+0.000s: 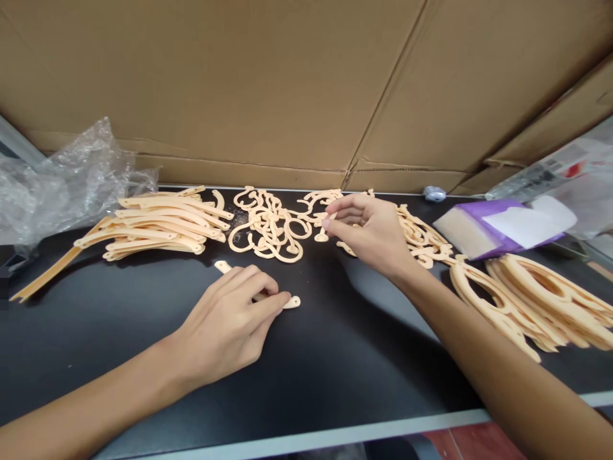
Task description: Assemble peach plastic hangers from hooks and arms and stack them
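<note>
My left hand [234, 313] is closed around a cream plastic hanger arm [292, 302] low over the black table; the strip's two holed ends show on either side of my fingers. Farther back, my right hand [371, 230] pinches a small cream hanger hook [322, 236] between thumb and fingertips, and my fingers partly cover it. A tangled pile of hanger hooks [272, 227] lies just left of it. More curved pieces [416, 236] are partly hidden behind my right hand. Beyond my left hand is a stack of hanger arms [163, 223].
Crumpled clear plastic [81, 179] sits at the left. A purple tissue pack [502, 223] and stacked hanger pieces with oval openings [536, 300] are at the right. A cardboard wall [230, 89] rises behind the black table [325, 370]. The pale table edge [335, 437] runs along the front.
</note>
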`<state>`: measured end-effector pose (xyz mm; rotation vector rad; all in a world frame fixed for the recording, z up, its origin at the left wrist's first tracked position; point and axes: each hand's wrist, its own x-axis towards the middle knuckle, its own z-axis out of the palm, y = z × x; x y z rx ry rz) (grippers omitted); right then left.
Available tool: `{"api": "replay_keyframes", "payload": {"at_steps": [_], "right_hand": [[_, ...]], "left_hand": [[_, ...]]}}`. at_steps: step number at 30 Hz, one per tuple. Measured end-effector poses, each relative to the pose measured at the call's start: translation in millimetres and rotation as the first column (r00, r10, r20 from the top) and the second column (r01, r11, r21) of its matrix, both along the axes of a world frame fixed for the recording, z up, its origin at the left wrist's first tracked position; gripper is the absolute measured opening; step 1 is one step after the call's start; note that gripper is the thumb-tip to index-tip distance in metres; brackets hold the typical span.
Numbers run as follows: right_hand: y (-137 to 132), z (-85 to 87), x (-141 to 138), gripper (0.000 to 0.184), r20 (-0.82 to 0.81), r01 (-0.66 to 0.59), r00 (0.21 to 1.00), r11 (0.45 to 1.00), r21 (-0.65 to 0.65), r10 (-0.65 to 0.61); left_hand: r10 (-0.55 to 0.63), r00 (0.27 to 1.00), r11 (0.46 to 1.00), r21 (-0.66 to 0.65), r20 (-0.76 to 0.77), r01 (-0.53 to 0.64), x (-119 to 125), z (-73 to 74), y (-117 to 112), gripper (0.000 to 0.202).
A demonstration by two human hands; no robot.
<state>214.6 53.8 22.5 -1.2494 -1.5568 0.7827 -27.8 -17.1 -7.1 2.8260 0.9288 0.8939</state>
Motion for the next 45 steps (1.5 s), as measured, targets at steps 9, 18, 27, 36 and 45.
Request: {"api": "replay_keyframes", "payload": {"at_steps": [9,18,27,36,45], "right_hand": [[-31,-5.4,-9,0.017,-0.133,-0.401,0.916,0.882,-0.248,0.379],[-39,-8.8,-11,0.013,0.061,-0.421,0.895,0.882,-0.21,0.442],[-37,-14.8,-13,0.024,-0.122,-0.449,0.894,0.871,-0.2,0.432],[-30,-14.3,-12,0.031,-0.332,-0.588,0.802,0.755,-0.29,0.497],[-31,-19.8,-14,0.035,-0.352,-0.575,0.811,0.746,-0.335,0.467]], "left_hand": [[0.035,0.998,0.999,0.023,-0.052,-0.034,-1,-1.9,3,0.03],[0.035,0.996,0.993,0.115,-0.086,-0.025,-2,-0.6,2,0.029],[0.046,0.984,0.962,0.273,-0.175,0.003,1,5.2,-1,0.022],[0.074,0.98,0.955,0.297,-0.183,-0.017,0,2.2,0,0.025],[0.055,0.986,0.962,0.272,-0.155,-0.011,2,2.4,1,0.024]]}}
